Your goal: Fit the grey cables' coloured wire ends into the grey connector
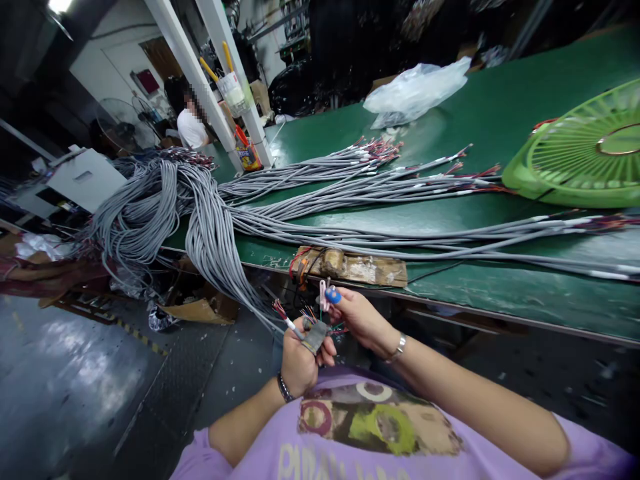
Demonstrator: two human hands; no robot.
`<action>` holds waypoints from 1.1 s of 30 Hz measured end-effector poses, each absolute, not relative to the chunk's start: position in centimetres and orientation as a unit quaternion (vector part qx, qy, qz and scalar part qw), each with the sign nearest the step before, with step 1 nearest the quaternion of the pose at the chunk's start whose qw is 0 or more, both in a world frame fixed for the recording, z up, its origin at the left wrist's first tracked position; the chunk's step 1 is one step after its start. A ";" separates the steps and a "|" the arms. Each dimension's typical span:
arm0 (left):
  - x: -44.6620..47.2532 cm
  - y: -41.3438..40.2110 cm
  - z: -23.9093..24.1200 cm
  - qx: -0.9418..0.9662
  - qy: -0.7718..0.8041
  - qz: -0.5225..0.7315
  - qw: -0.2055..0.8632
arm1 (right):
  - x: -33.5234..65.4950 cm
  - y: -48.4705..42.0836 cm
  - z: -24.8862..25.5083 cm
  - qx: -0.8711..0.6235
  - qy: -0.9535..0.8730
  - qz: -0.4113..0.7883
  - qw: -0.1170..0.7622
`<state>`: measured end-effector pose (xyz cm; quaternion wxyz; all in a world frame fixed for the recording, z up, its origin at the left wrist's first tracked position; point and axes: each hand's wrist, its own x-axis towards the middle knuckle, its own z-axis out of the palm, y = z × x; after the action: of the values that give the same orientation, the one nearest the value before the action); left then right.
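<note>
Currently, left hand grips a grey cable; right hand, near it, pinches a pale piece.

We inspected: green bench | on it, grey cables lengthwise | wooden board, near edge | green fan, right | plastic bag, farther back

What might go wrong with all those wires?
The thin coloured wires by the left hand splay out, so they might tangle. The grey cables drape over the green table's edge and could slide down. The small pale pink thing in the right hand might slip.
</note>
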<state>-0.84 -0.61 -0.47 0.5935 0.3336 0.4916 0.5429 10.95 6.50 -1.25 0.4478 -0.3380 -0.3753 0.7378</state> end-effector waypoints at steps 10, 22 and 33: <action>-0.6 -0.1 -0.9 0.343 0.517 0.524 0.583 | 10.1 7.0 -2.3 -0.288 -0.247 0.814 0.440; -1.1 -0.6 -1.1 0.339 0.509 0.542 0.576 | 10.9 6.2 -2.7 -0.259 -0.247 0.838 0.412; -2.5 -1.7 -2.4 0.392 0.544 0.505 0.543 | 12.4 4.5 -0.9 -0.368 -0.457 0.750 0.305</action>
<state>-2.46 -1.71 -2.40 0.5432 0.3922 0.5442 0.5050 12.37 4.45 -0.92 0.3049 -0.3679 -0.4565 0.7505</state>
